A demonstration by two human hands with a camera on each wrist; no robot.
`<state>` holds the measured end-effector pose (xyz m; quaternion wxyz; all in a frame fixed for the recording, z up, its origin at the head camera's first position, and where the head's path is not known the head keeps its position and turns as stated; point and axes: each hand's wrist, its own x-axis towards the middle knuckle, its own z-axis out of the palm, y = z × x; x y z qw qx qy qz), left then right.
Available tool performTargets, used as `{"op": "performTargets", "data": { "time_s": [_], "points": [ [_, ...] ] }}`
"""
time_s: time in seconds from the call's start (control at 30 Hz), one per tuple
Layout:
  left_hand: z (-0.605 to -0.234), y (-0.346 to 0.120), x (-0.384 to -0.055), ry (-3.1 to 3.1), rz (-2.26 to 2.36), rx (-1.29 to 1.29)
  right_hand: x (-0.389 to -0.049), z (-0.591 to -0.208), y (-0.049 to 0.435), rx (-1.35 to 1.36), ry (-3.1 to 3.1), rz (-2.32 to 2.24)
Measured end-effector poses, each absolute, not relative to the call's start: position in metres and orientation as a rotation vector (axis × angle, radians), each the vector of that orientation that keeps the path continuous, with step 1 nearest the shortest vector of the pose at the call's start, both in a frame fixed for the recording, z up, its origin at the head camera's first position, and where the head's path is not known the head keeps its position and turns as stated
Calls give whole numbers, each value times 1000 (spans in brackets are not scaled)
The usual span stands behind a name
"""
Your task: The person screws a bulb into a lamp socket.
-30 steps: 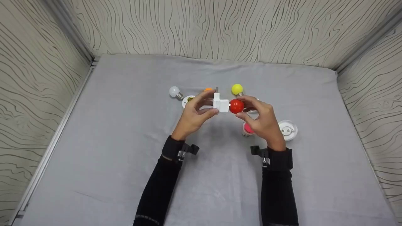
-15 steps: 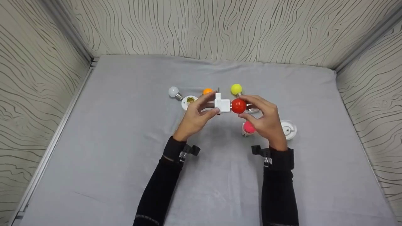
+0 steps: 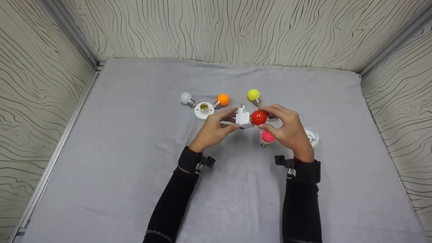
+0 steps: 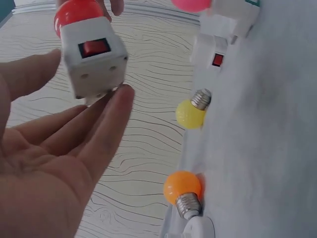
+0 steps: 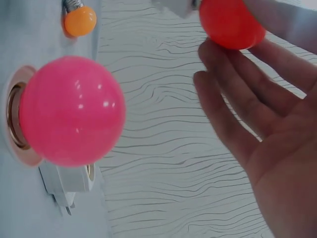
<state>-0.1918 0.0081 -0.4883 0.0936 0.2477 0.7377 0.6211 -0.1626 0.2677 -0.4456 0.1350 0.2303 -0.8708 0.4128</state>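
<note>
A white plug-in lamp socket (image 3: 243,118) with metal pins is pinched between the thumb and fingertips of my left hand (image 3: 216,130). Its red rocker switch (image 4: 94,48) faces the left wrist camera. At its right end sits a red light bulb (image 3: 259,117), whose base is mostly hidden at the socket's mouth. My right hand (image 3: 285,126) pinches this bulb's round globe by thumb and fingers, also seen in the right wrist view. Both things are held above the cloth. Just below them a pink bulb (image 3: 268,136) stands in a white holder.
Behind the hands lie a white bulb (image 3: 186,98), an orange bulb (image 3: 223,99) and a yellow bulb (image 3: 253,95). A round white lamp holder (image 3: 204,110) is beside the left hand. Another round white base (image 3: 312,136) is partly behind the right wrist. A second switched socket (image 4: 208,51) lies on the cloth.
Both hands have shifted slightly right and toward the person with the socket and red bulb. The socket has tilted. The orange bulb and round holder are now uncovered.
</note>
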Motion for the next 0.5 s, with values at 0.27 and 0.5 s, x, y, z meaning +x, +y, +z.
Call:
{"op": "performTargets", "data": {
  "time_s": [0.27, 0.5],
  "points": [
    [-504, 23, -190, 2637, 1254, 929, -163, -449, 264, 645, -2742, 1026],
    [-511, 37, -181, 2883, 814, 985, -165, -452, 258, 670, -2857, 904]
  ]
}}
